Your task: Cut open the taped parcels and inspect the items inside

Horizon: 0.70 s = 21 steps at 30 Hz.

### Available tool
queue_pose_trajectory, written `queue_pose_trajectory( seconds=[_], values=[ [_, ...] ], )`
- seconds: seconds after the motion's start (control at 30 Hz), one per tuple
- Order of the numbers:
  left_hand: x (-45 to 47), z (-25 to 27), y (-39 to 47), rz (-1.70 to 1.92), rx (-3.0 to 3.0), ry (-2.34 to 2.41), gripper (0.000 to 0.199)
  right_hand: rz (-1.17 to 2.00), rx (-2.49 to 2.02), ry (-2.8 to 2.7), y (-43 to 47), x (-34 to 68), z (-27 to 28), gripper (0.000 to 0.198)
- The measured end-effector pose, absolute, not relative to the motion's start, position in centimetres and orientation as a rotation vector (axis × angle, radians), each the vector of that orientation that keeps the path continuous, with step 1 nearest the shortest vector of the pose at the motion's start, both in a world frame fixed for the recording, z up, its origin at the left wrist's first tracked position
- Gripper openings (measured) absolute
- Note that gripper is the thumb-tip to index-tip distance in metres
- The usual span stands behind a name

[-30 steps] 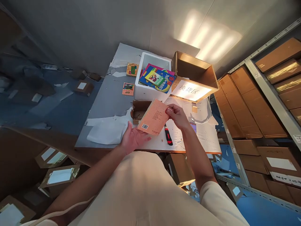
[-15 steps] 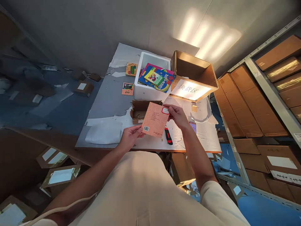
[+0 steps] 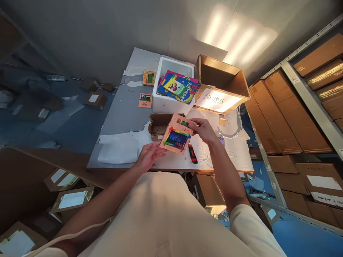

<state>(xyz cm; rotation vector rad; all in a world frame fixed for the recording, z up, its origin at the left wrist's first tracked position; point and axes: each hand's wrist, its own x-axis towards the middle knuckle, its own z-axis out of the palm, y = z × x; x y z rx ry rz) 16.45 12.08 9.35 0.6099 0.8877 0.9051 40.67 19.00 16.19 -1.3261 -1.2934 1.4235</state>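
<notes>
Two bare hands are meeting at one pink booklet [image 3: 174, 141] in front of the white foam box [image 3: 171, 106]. The right hand [image 3: 204, 130] is pinching its upper right corner, thumb on top, probably so the dark picture on the cover is staying in view. The left hand [image 3: 148, 156] is waiting at the lower left corner, fingers partly spread; whether they are pressing on it, I cannot tell.

On the near side of the foam box, a red-and-black cutter [image 3: 192, 154] is lying beside the booklet (handy for the right hand, I'd judge), and a small open carton [image 3: 155, 137] is sitting partly behind it. Glossy books [image 3: 184, 91] are leaning across the foam box's rim, perhaps being too wide to lie flat. Left of it, another pink booklet [image 3: 145, 100] is lying face up; right of it, a large carton [image 3: 243, 84] is standing open.
</notes>
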Motion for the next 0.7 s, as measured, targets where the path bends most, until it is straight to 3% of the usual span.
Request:
queue_pose_trajectory(
  seconds=[0.13,0.7],
  values=[
    [16.3,8.6,11.9,0.920,0.731,1.071,0.050,1.447,-1.362,-1.234,19.3,40.7,16.5,0.049],
    [16.4,7.6,14.0,0.943,0.634,1.039,0.052,1.630,-1.352,-1.333,21.7,41.1,15.7,0.057]
  ],
)
